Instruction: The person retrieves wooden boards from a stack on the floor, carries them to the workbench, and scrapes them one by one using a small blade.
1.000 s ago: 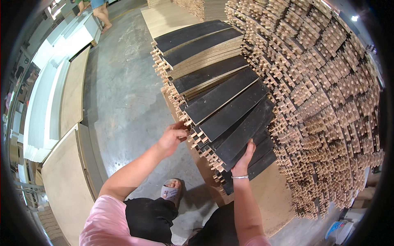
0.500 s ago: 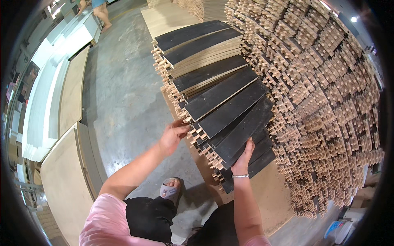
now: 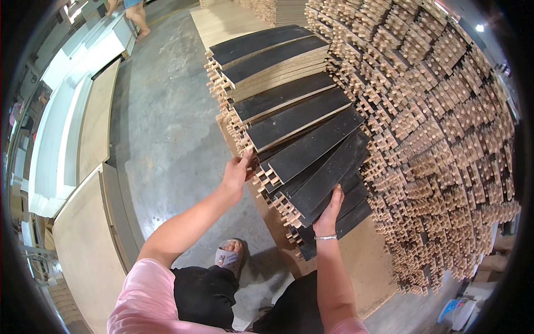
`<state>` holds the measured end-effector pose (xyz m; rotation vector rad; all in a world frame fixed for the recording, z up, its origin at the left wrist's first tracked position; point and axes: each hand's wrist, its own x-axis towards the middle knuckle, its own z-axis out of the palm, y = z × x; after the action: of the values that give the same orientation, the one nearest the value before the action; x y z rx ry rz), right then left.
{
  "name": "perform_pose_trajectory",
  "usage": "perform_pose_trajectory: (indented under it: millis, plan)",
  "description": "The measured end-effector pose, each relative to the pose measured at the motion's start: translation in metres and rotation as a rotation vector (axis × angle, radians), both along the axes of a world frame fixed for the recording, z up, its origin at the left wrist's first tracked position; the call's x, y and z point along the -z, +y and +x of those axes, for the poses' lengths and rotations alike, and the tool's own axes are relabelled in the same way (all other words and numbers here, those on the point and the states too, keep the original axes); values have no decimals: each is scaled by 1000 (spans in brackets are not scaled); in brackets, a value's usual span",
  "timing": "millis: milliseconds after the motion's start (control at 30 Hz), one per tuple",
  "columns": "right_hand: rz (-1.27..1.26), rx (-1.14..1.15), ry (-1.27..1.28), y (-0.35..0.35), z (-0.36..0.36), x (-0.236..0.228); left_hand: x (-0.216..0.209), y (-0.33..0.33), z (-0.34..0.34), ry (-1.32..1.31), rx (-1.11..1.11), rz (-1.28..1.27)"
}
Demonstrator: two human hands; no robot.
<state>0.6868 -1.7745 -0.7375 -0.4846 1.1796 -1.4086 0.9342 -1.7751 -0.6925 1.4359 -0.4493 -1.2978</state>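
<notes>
Black-faced boards with wooden dowels sticking out of their ends lie fanned in a stack before me. My left hand is closed on the doweled left end of one black board, thumb on top and fingers partly hidden below. At the near right, my right hand grips the edge of another black board, its thumb along the face and its fingers out of sight underneath. Between these two lies a tilted black board that neither hand touches. Farther off, more boards sit in piles.
A tall wall of stacked doweled boards rises close on the right. Under the near boards is a brown panel. White panels and a tan sheet stand at the left, beyond the grey floor. Another person's leg shows far off.
My left hand has moved slightly away from me, and the board at it has swung that way beside the farther one. A wider gap shows on its near side. My right hand has stayed nearly still.
</notes>
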Motion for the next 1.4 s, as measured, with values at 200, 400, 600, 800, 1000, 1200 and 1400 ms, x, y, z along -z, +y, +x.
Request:
perform_pose_trajectory:
  millis: [200,400,600,800,1000,1200,1400]
  plan:
    - [-5,-4,18,0,0,-1,6,2,4,73,-5,6]
    - [-36,38,13,-3,-2,16,5,27,-17,139,65,-6]
    - [-51,40,3,-4,-1,17,-5,31,-19,-78,179,-68]
    - [-42,41,15,-3,-2,16,-21,26,-17,-26,229,-64]
    - [-25,-4,0,0,1,-1,-27,4,-5,204,66,-95]
    - [8,-21,45,-1,-5,4,-1,8,0,304,102,-264]
    - [24,-24,50,0,-6,0,-26,20,-15,199,156,-76]
